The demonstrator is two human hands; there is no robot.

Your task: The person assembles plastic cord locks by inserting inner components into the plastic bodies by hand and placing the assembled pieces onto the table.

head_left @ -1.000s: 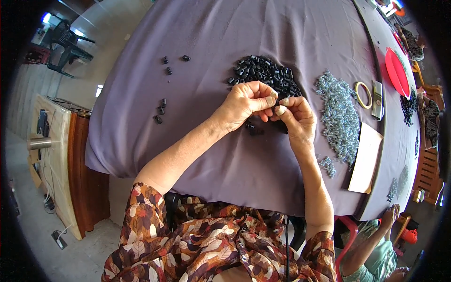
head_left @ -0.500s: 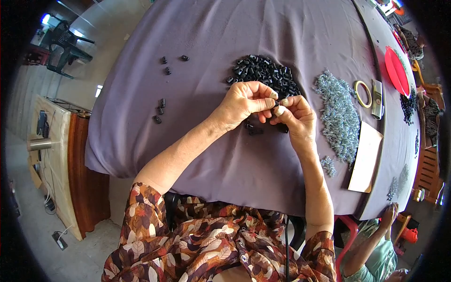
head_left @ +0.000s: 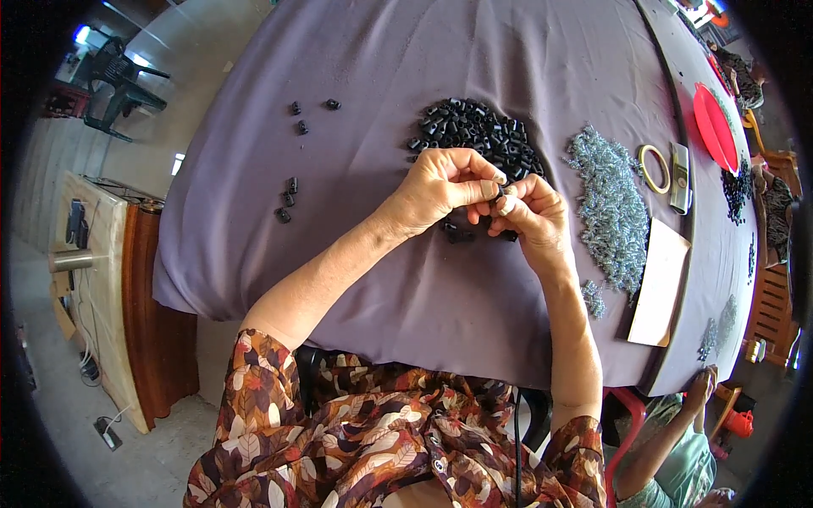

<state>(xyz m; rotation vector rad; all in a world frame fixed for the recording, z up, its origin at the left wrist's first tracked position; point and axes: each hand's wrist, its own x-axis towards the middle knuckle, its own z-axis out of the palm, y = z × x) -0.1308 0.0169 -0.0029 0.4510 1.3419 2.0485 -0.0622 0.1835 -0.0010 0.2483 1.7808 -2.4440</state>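
Note:
My left hand (head_left: 453, 184) and my right hand (head_left: 535, 216) meet over the cloth, fingertips close together. Between them is a small black cylindrical piece (head_left: 498, 193), mostly covered by the fingers, which both hands pinch. Just beyond lies a heap of small black cylindrical pieces (head_left: 474, 127). A few more black pieces (head_left: 457, 230) lie under my hands, partly hidden. To the right spreads a pile of small shiny metal parts (head_left: 605, 212), too fine to make out one by one. Several black pieces (head_left: 290, 200) sit apart on the left.
A purple-grey cloth (head_left: 364, 288) covers the table. On the right are a roll of tape (head_left: 655, 168), a metal-coloured block (head_left: 680, 178), a cardboard sheet (head_left: 659, 284) and a red tray (head_left: 716, 127). Another person's arm (head_left: 677, 432) rests at the table's right edge. A wooden cabinet (head_left: 144, 313) stands left.
My hands stay at nearly the same place. The fingers have shifted slightly around the black piece, and my right fingertips have closed in toward the left ones.

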